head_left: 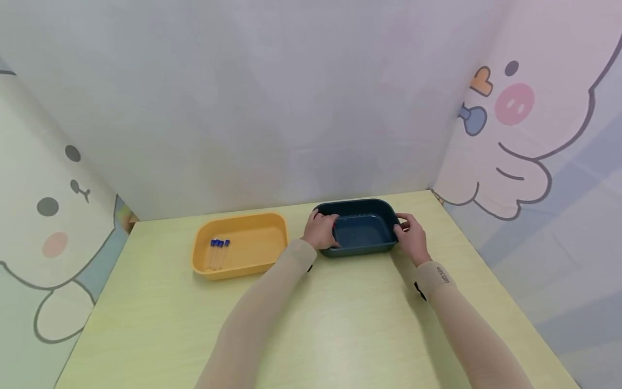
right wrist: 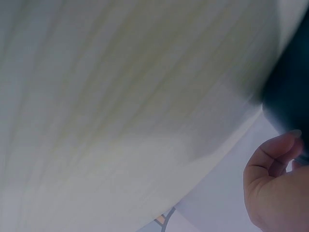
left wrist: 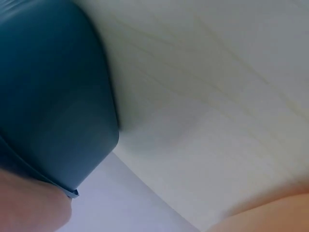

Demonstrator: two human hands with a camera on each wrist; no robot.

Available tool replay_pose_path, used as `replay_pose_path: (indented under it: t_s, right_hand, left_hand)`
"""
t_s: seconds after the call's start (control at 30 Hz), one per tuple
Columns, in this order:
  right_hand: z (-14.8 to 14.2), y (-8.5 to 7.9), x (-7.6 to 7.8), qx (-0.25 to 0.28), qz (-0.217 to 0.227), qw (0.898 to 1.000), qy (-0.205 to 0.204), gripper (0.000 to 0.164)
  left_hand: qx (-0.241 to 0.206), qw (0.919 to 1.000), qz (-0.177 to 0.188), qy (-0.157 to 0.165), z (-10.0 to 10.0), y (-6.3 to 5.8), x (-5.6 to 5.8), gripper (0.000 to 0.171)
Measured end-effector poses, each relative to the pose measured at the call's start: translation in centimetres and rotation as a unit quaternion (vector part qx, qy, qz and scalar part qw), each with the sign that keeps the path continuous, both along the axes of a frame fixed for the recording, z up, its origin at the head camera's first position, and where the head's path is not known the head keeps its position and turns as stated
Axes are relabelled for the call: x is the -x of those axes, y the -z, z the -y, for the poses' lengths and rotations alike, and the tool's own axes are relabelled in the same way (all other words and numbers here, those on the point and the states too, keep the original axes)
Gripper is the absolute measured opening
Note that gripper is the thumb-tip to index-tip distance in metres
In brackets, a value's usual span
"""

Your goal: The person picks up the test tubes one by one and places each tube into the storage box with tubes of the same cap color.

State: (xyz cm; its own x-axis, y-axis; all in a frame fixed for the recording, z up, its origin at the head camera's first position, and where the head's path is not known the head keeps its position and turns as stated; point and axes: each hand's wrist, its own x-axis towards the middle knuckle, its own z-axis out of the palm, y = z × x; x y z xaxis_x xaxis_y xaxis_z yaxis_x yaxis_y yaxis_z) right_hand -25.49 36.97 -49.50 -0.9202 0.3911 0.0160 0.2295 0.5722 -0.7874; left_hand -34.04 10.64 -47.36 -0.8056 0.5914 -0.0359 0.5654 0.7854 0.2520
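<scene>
A dark blue tray (head_left: 362, 229) sits near the back edge of the table, between both hands. At its left end my left hand (head_left: 320, 231) grips the rim, with some digits reaching over into the tray. A small red thing (head_left: 335, 226) shows beside those digits; most of it is hidden by the hand. On the right end, my right hand (head_left: 412, 237) pinches the rim between thumb and fingers. In the right wrist view the curled right hand (right wrist: 277, 183) meets the side of the tray (right wrist: 292, 87). The left wrist view shows the tray's outer wall (left wrist: 58, 96).
Left of the blue tray stands a yellow tray (head_left: 257, 246). Several thin clear tubes (head_left: 217, 256) with blue caps lie in its left part. Both trays rest on a pale wooden table (head_left: 340, 324). Behind it hangs a plain light curtain (head_left: 282, 108), with cartoon-printed cloth at both sides.
</scene>
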Motion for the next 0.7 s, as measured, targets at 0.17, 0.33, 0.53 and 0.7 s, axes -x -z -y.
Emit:
replay_pose_path:
  t_s: [0.17,0.33,0.53,0.7]
  right_hand:
    - [-0.04,0.05,-0.05,-0.005,-0.004,1.0,-0.001,0.043]
    - [0.0,0.1,-0.08,-0.005,-0.001,1.0,-0.003,0.044]
    - [0.12,0.0,0.01,-0.004,0.002,1.0,-0.002,0.044]
    - [0.11,-0.14,0.01,-0.002,0.005,1.0,-0.001,0.044]
  left_hand:
    - [0.011,0.9999,-0.003,-0.005,-0.13,-0.03,-0.24,0.089]
    - [0.02,0.9998,0.001,-0.001,-0.13,0.18,-0.09,0.089]
    - [0.022,0.9997,0.0,-0.002,-0.13,0.26,0.05,0.09]
    - [0.012,0.9999,-0.002,0.004,-0.08,0.03,0.14,0.091]
